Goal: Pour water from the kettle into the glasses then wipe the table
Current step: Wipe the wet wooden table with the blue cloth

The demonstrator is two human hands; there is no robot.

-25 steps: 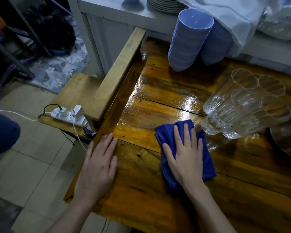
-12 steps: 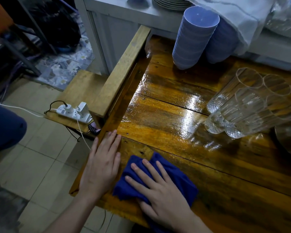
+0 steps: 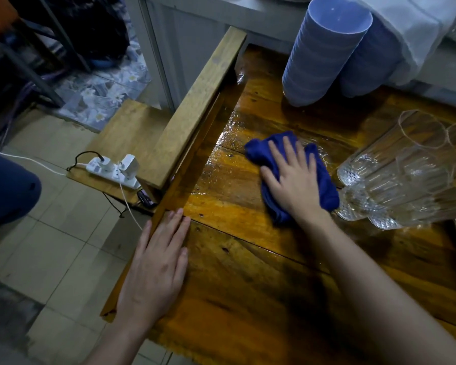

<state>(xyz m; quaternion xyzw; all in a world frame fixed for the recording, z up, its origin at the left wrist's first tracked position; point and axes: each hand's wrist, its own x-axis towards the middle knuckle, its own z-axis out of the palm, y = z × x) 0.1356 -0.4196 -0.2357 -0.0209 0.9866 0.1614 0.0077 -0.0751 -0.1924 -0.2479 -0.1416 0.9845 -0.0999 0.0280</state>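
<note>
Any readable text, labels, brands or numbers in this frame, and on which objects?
None can be read.
White power strip: grey marks on its face, too small and blurred to read.
Blue cloth, glasses, blue bowl stacks, wooden table: no print visible.

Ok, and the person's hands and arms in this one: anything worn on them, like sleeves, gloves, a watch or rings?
Both are bare. The left hand and right hand show no gloves, and no rings on the visible fingers. Neither wrist carries a watch or band, and both forearms are uncovered to the frame's bottom edge, so no sleeve shows. Nails look short and unpainted.
</note>
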